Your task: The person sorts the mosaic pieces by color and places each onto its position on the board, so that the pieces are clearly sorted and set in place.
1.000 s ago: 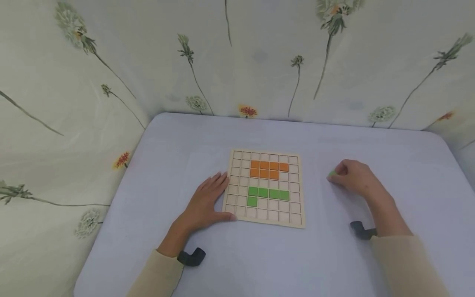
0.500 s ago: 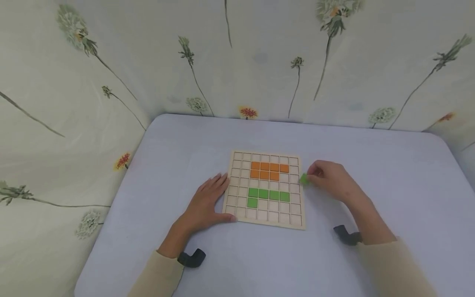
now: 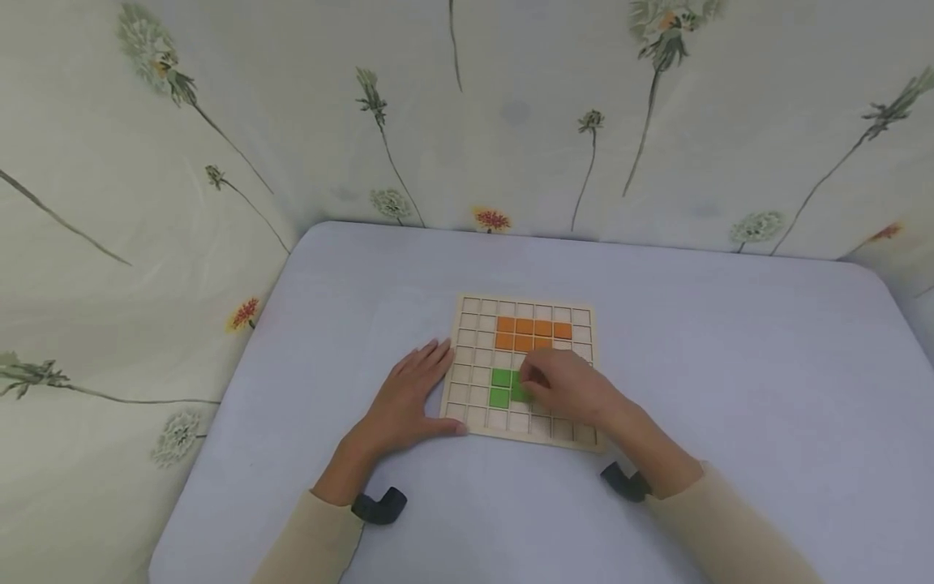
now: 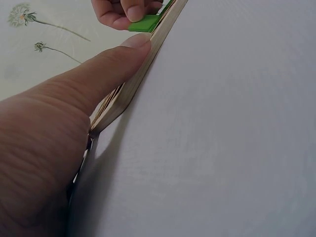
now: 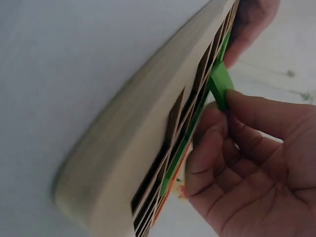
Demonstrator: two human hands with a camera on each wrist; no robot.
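Observation:
A wooden grid board (image 3: 465, 377) lies on the table. My left hand (image 3: 409, 397) rests at its left side, fingers spread, with the thumb on the near edge and the fingertips at the left rim. Over the board's middle, my right hand (image 3: 572, 388) pinches a green square tile (image 5: 222, 83) between thumb and fingers. That tile is tilted just above the grid in the right wrist view. Two rows of orange tiles (image 3: 524, 326) sit in the upper cells. Lower down, green tiles (image 3: 500, 378) lie in the grid, some hidden under the right hand.
A pale cloth covers the table (image 3: 452, 519). Behind and to the left hangs a curtain (image 3: 496, 146) printed with dandelions. A black curved piece sits at each wrist, one near the left cuff (image 3: 379, 507).
My right hand has carried the green tile leftward from the table at the right, past the board's right edge, to its middle. The left hand has stayed in place.

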